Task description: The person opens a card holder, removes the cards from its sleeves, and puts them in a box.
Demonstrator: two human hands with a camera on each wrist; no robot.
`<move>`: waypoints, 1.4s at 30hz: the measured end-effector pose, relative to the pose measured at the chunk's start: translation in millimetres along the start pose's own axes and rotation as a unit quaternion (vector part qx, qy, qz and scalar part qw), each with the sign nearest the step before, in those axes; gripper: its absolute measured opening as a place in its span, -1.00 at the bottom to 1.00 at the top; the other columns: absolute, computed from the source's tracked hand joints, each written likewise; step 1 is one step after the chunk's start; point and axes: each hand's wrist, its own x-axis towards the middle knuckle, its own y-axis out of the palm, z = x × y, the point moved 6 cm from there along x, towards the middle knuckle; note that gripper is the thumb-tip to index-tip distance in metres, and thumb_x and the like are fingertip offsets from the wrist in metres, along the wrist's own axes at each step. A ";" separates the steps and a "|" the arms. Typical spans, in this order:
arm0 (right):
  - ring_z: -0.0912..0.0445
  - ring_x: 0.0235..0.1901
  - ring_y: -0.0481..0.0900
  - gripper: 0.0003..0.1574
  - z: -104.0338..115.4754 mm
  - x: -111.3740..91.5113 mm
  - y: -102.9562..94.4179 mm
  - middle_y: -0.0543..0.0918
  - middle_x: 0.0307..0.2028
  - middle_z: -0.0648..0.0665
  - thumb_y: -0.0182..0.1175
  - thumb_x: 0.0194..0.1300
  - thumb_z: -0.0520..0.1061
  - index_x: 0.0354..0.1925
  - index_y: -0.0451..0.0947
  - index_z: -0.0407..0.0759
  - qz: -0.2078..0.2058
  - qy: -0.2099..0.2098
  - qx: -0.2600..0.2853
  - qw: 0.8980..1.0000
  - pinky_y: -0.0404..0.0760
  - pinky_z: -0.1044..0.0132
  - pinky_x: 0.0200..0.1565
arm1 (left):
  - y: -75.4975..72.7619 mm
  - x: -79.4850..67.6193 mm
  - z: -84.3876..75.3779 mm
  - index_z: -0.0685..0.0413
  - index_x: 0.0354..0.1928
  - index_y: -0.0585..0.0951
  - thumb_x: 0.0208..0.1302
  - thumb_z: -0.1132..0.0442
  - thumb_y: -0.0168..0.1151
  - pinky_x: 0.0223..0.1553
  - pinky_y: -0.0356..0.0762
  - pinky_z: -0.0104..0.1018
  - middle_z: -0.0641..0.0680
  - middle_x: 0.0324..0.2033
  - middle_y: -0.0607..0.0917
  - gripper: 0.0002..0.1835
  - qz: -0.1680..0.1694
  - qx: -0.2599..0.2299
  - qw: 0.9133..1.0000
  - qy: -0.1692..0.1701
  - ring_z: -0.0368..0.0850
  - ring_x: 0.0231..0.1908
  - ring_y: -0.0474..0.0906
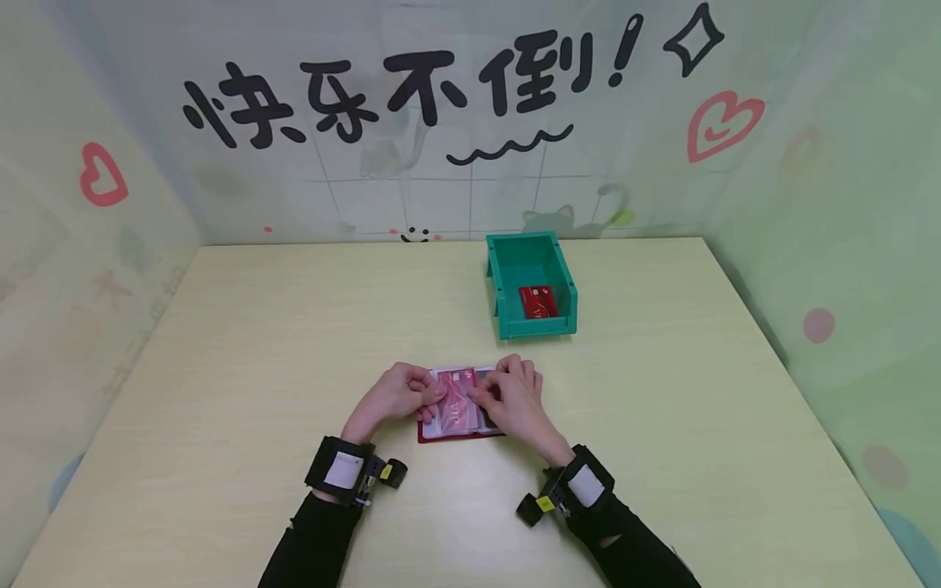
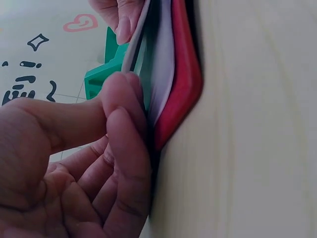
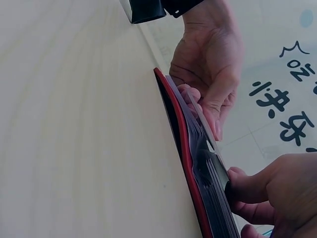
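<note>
A red card holder (image 1: pixel 461 437) with clear plastic sleeves (image 3: pixel 202 163) lies opened on the table. Over its pages is a pinkish-red card (image 1: pixel 457 412) with pale lettering, its colour hazy as if behind plastic. My left hand (image 1: pixel 400 392) pinches the card's left edge between thumb and fingers. At the opposite edge, my right hand (image 1: pixel 516 400) pinches it too, its other fingers curled over the holder's right side. From the left wrist view, the red cover (image 2: pixel 185 74) lies below the lifted layer. Whether the fingertips also catch the sleeve, I cannot tell.
Behind the holder, slightly right, stands a green open-topped bin (image 1: pixel 539 328) with a red card (image 1: pixel 539 302) inside. The pale wooden table (image 1: pixel 257 343) is bounded by printed cloth walls at the back and sides. A black camera band sits on each wrist.
</note>
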 end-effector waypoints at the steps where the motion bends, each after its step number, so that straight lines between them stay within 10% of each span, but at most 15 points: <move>1: -0.09 -0.07 0.19 -0.70 0.1 -0.2 -0.3 0.30 -0.22 -0.15 0.36 0.30 -0.03 -0.50 0.61 -0.15 -0.001 0.001 0.003 1.000 0.10 -0.01 0.01 | 0.0 0.0 0.5 0.31 -0.35 0.62 0.40 0.27 0.25 -0.47 0.63 -0.38 0.03 -0.61 0.71 -0.79 0.000 -0.003 1.000 -0.002 -0.23 -0.63 0.60; 42: -0.04 0.09 0.29 -0.73 -20.8 3.6 -15.7 0.45 -0.11 -0.17 0.33 0.32 -0.07 -0.46 0.61 -0.19 0.036 0.063 0.079 0.994 0.44 0.15 -0.04 | -0.1 -0.3 1.0 0.36 -0.29 0.57 0.42 0.36 0.18 -0.46 0.63 -0.40 0.04 -0.58 0.68 -0.85 0.013 -0.019 1.000 0.010 -0.26 -0.60 0.60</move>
